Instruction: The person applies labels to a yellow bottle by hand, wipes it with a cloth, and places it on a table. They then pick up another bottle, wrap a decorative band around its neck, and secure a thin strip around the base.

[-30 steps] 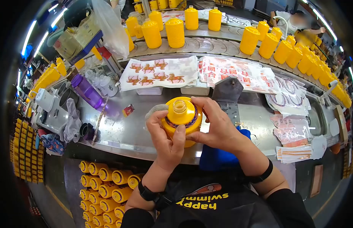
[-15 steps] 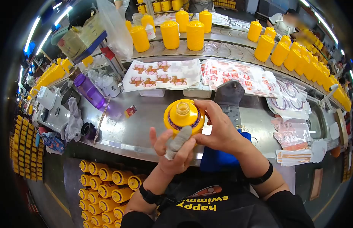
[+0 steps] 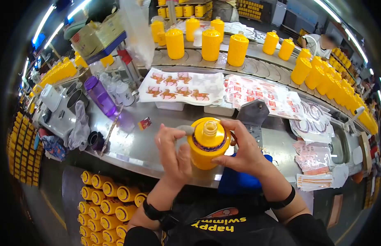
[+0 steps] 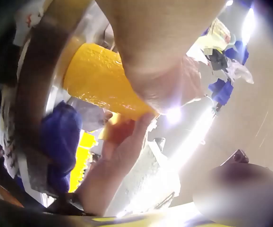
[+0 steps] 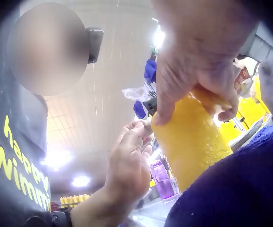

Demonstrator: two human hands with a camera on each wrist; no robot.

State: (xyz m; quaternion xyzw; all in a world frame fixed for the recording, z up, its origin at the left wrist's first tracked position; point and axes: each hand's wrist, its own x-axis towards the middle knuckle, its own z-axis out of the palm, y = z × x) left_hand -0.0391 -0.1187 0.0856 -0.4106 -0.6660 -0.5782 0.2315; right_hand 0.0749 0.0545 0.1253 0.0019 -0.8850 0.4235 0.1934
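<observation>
A yellow bottle [image 3: 209, 141] with a clear threaded neck and a dark patterned band round its shoulder stands upright over the front of the steel table. My right hand [image 3: 250, 149] grips it from the right, thumb in front and fingers behind. On its left is my left hand [image 3: 172, 153], one finger covered by a grey cloth sleeve [image 3: 185, 130]. That covered fingertip is right at the bottle's shoulder; the left thumb points up, apart from the bottle. The right wrist view shows the right hand [image 5: 198, 71] over the bottle's upper part.
Decal sheets with brown animals [image 3: 180, 87] and red characters [image 3: 262, 96] lie behind the bottle. A dark metal stand [image 3: 254, 112] and a blue cloth [image 3: 239, 178] are to its right. A purple bottle [image 3: 101, 96] stands left. Yellow bottles [image 3: 238, 49] line the conveyor; more [image 3: 110, 207] fill the lower left.
My left hand brought its grey-covered finger from the left side to the bottle's front, then back to the left. The right hand keeps its grip. Bottles on the conveyor shifted right.
</observation>
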